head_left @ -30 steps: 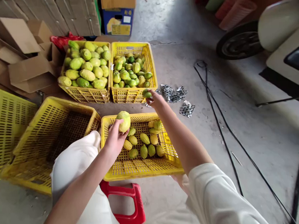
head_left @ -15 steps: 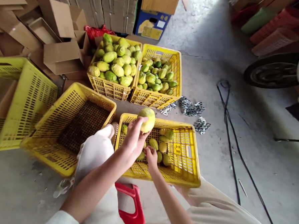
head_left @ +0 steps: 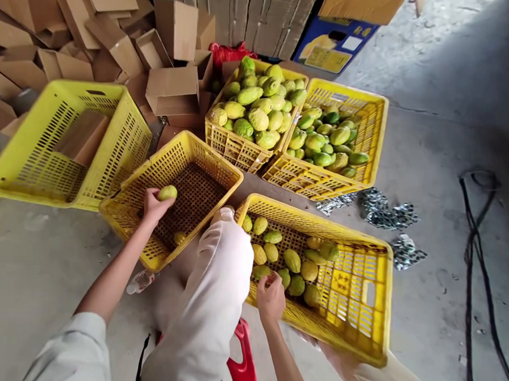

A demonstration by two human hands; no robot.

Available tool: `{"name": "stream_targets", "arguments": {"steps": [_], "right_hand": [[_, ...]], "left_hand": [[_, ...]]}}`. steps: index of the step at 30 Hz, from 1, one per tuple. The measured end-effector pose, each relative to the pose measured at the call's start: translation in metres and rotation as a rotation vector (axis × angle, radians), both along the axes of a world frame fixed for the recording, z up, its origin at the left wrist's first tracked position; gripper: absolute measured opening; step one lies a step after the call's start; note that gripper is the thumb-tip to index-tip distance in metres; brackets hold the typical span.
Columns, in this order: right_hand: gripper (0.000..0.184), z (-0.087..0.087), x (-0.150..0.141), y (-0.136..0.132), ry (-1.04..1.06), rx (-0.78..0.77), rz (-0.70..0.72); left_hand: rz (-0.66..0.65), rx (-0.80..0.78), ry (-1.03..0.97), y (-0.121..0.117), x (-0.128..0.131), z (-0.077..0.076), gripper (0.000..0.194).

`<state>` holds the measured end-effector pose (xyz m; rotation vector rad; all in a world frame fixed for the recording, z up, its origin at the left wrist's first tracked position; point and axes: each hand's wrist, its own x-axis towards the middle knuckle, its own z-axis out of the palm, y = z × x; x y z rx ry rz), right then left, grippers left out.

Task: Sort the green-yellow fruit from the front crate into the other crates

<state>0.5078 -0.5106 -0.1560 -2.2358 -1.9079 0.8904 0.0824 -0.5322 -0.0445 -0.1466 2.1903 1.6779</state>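
My left hand [head_left: 154,206] reaches over the yellow crate [head_left: 110,205] at the left and grips an oval green-yellow fruit [head_left: 167,193] between thumb and fingers. Another fruit [head_left: 180,238] lies low in that crate, by its near wall. My right hand [head_left: 271,299] is over the near wall of the right-hand yellow crate [head_left: 375,326], its fingers curled together. Whatever they hold, if anything, is hidden. Several green and yellow fruits [head_left: 292,261] lie on this crate's floor, close to the hand and toward its left half. My knee [head_left: 228,254] stands between the two crates.
Behind are two more crates, one heaped with fruit [head_left: 258,119], one part filled [head_left: 325,143]. A tilted yellow crate [head_left: 119,146] holds a carton. Loose cardboard boxes [head_left: 172,91], a plastic bottle [head_left: 140,282], a red stool [head_left: 245,356], patterned scraps [head_left: 383,212] and a black cable [head_left: 474,241] lie around.
My left hand has moved from above the right-hand crate to the left crate with a fruit. My right hand stays low at the right-hand crate. The view has turned left.
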Motion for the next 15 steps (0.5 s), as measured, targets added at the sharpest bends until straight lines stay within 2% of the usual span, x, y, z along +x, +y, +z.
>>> {"name": "stream_targets", "arguments": {"steps": [3,7,11,13,15], "right_hand": [[0.054,-0.004,0.004,-0.001,-0.032,-0.005,0.029],[0.058,-0.005,0.006,-0.001,-0.065,-0.047,0.021],[0.056,-0.003,0.004,-0.001,-0.108,-0.094,-0.004],[0.053,0.000,0.001,0.000,-0.128,-0.122,-0.006],[0.051,0.004,-0.002,0.001,-0.151,-0.147,0.012]], "left_hand": [[-0.175,-0.313,-0.057,-0.029,0.007,-0.053,0.064],[-0.303,-0.512,-0.125,-0.057,0.020,-0.106,0.066],[-0.386,-0.611,-0.174,-0.066,0.022,-0.143,0.055],[-0.423,-0.626,-0.185,-0.062,0.021,-0.155,0.051],[-0.455,-0.611,-0.176,-0.057,0.023,-0.164,0.055]]}}
